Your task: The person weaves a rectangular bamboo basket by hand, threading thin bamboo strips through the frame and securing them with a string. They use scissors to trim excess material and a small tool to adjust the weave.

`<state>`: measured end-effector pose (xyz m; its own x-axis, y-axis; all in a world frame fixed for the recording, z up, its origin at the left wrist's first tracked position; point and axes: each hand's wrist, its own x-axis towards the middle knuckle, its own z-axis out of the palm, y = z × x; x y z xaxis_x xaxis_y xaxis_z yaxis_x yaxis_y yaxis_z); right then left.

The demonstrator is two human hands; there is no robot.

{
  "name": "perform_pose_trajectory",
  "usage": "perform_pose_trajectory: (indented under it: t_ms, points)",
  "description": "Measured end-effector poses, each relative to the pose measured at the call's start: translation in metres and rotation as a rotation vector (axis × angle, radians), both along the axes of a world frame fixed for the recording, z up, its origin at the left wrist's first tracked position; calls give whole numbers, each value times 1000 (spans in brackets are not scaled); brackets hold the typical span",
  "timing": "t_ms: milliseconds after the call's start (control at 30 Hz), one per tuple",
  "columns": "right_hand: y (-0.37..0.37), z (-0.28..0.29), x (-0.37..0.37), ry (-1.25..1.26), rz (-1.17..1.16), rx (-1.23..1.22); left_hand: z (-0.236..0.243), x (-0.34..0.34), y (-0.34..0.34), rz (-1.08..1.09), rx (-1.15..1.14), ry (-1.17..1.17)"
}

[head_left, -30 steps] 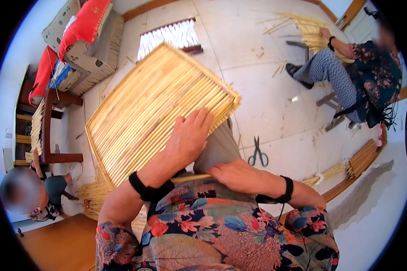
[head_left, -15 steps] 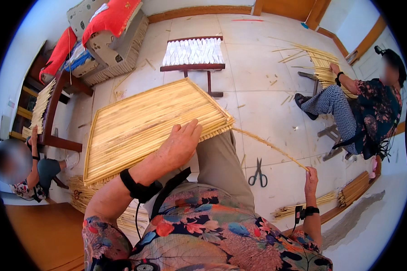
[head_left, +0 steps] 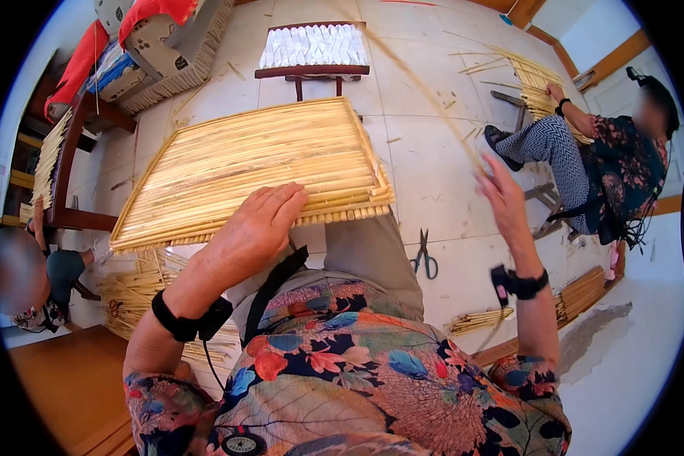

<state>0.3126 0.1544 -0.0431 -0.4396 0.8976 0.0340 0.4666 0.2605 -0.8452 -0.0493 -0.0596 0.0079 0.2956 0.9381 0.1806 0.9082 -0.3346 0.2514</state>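
head view: a flat mat of yellow stalks point(head_left: 243, 175) lies across the person's lap point(head_left: 376, 254), a bit to the left, over the legs. the left hand point(head_left: 260, 224) rests on the near part of it. its fingers are straight and laid flat on top, not curled round a thing, and this looks like a way to keep the mat from sliding. the lap works like a small table, so the mat sits close and easy to reach

the mat is longest from side to side, and its stalks run that way too. its right end points a little away from the person, and its left end comes a little nearer

the right hand point(head_left: 503, 199) is up in the air, off to the right of the mat. a long thin strip point(head_left: 422, 86) slants from near it, up and to the left. both are blurry, so i cannot tell if the fingers pinch the strip or are loose

scissors point(head_left: 423, 247) lie on the floor point(head_left: 425, 178) just right of the legs, perhaps to be near the right hand. more loose stalks point(head_left: 140, 292) lie on the left
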Motion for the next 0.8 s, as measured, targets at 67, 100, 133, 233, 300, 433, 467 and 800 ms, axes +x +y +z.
perform_pose_trajectory:
  t_ms: [67, 100, 133, 233, 300, 433, 467, 800]
  points:
    - [-16, 45, -74, 169, 276, 143, 10, 2, -5, -9, 58, -56]
    - [-26, 69, -98, 92, 432, 372, 16, 2, -10, -4, 81, -82]
    - [-36, 80, -109, 110, 536, 370, 22, 2, -13, -2, 108, -108]
    - [-55, 87, -106, 125, 698, 303, 26, 2, -11, 24, 122, -193]
    - [-69, 85, -96, 151, 689, 211, 24, 6, -8, -4, 137, -217]
    - [-79, 90, -87, 103, 625, 87, 16, 13, 1, -13, 169, -235]
    - [-79, 85, -83, 95, 587, 43, 15, 14, 4, -13, 178, -231]
    - [-69, 97, -80, -79, 673, -13, 5, 24, 8, -44, 212, -264]
